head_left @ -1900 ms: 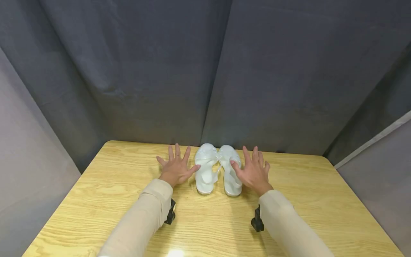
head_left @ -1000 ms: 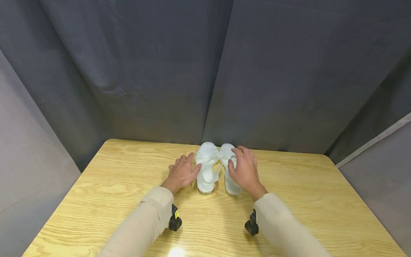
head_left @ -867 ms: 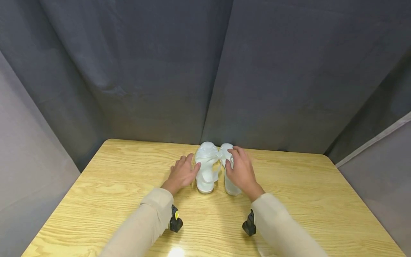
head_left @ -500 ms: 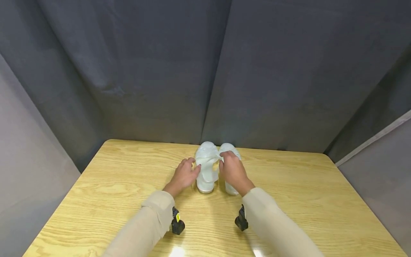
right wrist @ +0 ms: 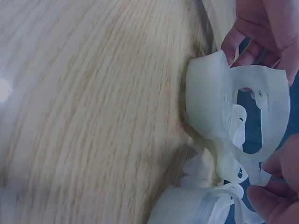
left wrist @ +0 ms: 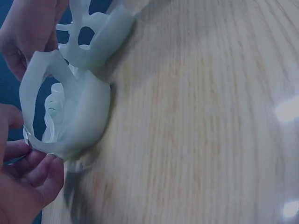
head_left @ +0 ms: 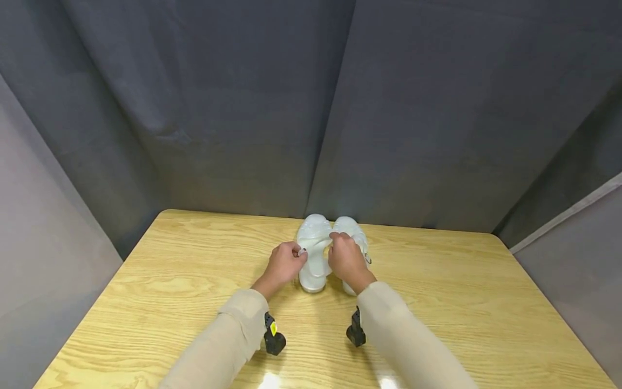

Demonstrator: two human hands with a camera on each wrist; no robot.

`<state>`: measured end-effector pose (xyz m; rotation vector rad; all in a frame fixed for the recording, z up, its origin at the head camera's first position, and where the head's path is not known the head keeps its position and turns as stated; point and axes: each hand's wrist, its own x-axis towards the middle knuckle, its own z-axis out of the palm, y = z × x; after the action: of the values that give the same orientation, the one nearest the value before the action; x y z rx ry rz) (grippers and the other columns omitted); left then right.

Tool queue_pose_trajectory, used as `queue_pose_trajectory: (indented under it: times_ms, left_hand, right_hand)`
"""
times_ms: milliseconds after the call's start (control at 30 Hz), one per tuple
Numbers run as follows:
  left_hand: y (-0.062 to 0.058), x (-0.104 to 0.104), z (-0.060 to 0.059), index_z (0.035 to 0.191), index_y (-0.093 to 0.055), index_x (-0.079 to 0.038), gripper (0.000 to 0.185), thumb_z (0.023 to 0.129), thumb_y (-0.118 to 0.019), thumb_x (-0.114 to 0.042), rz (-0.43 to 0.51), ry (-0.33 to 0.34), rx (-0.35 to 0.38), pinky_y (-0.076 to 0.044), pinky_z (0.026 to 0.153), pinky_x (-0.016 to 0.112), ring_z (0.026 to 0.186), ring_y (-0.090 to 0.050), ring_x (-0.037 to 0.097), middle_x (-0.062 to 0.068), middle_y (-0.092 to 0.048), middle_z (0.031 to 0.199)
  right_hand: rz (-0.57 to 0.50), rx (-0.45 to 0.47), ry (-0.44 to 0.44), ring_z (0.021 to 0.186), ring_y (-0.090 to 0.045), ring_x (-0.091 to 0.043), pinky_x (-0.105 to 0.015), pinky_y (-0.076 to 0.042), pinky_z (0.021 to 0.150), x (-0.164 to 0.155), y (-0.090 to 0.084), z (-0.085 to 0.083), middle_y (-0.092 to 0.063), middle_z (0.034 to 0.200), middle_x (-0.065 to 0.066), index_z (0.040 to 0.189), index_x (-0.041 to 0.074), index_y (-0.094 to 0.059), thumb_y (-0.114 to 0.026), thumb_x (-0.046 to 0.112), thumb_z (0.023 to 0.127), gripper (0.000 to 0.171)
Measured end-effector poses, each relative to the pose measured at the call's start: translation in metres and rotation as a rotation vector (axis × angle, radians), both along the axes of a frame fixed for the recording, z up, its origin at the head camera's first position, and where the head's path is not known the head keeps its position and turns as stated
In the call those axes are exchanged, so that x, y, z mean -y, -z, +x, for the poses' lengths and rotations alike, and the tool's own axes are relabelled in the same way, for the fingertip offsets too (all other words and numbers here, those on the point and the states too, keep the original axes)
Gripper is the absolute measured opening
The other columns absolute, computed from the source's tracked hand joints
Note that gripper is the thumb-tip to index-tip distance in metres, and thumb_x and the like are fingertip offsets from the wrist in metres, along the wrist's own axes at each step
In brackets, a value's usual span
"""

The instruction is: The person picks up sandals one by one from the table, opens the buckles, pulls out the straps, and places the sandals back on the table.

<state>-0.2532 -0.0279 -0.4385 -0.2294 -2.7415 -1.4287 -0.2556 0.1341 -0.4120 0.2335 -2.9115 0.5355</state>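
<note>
A pair of translucent white jelly sandals stands side by side near the table's back edge. My left hand [head_left: 283,265] is at the outer side of the left sandal [head_left: 312,282], its thumb and fingers pinching the ankle strap by the buckle [left wrist: 27,135]. Between the sandals, my right hand [head_left: 346,256] pinches the strap's free end [right wrist: 258,174] on the inner side. In the right wrist view the strap [right wrist: 275,112] arches raised over the left sandal's heel. My right hand partly hides the right sandal [head_left: 346,223] in the head view.
The wooden table [head_left: 461,302] extends to both sides and toward me. Dark grey curtain [head_left: 243,135] hangs right behind the sandals, with paler cloth panels [head_left: 39,216] at the sides. Black wrist cameras [head_left: 274,339] sit under both sleeves.
Both hands began spread beside the sandals. The right hand has moved left across the right sandal to the left sandal's strap, and the left fingers have curled in at its buckle side.
</note>
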Motion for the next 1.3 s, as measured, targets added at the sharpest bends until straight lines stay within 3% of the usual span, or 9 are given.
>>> queue_pose_trajectory:
  times_ms: [267,500,700,1100,1300]
  left_hand:
    - [-0.003,0.000,0.000,0.094,-0.067,0.002,0.014,0.088,-0.060,-0.009,0.092,0.004,0.027,-0.050,0.066,0.028,0.076,-0.057,0.017,0.010,-0.063,0.085]
    - [-0.003,0.004,0.007,0.093,-0.066,0.001,0.012,0.088,-0.060,-0.008,0.122,-0.001,0.052,-0.049,0.064,0.026,0.075,-0.056,0.016,0.010,-0.062,0.088]
    - [-0.003,0.009,0.017,0.090,-0.067,0.000,0.010,0.087,-0.060,-0.008,0.141,0.027,0.054,-0.049,0.059,0.024,0.071,-0.056,0.015,0.010,-0.061,0.087]
    - [-0.008,0.025,0.041,0.096,-0.066,0.001,0.013,0.089,-0.061,-0.009,0.172,0.118,0.158,-0.051,0.062,0.027,0.077,-0.056,0.017,0.010,-0.059,0.092]
    - [-0.011,0.032,0.053,0.096,-0.065,0.000,0.013,0.090,-0.060,-0.010,0.172,0.162,0.184,-0.049,0.060,0.028,0.069,-0.056,0.015,0.008,-0.058,0.089]
  right_hand:
    - [-0.046,-0.096,-0.007,0.088,-0.062,-0.032,-0.041,-0.053,0.077,-0.002,0.001,0.000,-0.059,0.103,-0.019,0.117,-0.001,-0.060,-0.059,0.004,0.088,0.029]
    - [-0.166,-0.141,-0.035,0.089,-0.062,-0.031,-0.042,-0.052,0.078,-0.004,-0.003,0.008,-0.063,0.098,-0.016,0.107,0.001,-0.065,-0.059,0.006,0.090,0.019]
    - [-0.246,-0.134,-0.026,0.080,-0.062,-0.023,-0.038,-0.051,0.072,-0.004,-0.006,0.020,-0.067,0.088,-0.010,0.098,0.003,-0.067,-0.060,0.010,0.090,0.013]
    - [-0.350,-0.199,-0.108,0.075,-0.061,-0.015,-0.030,-0.050,0.066,-0.006,0.000,0.048,-0.064,0.083,-0.005,0.094,0.004,-0.069,-0.064,0.007,0.086,0.010]
    - [-0.424,-0.171,-0.123,0.072,-0.059,-0.011,-0.023,-0.048,0.060,-0.006,0.000,0.063,-0.062,0.078,0.000,0.091,0.004,-0.069,-0.065,0.006,0.086,0.007]
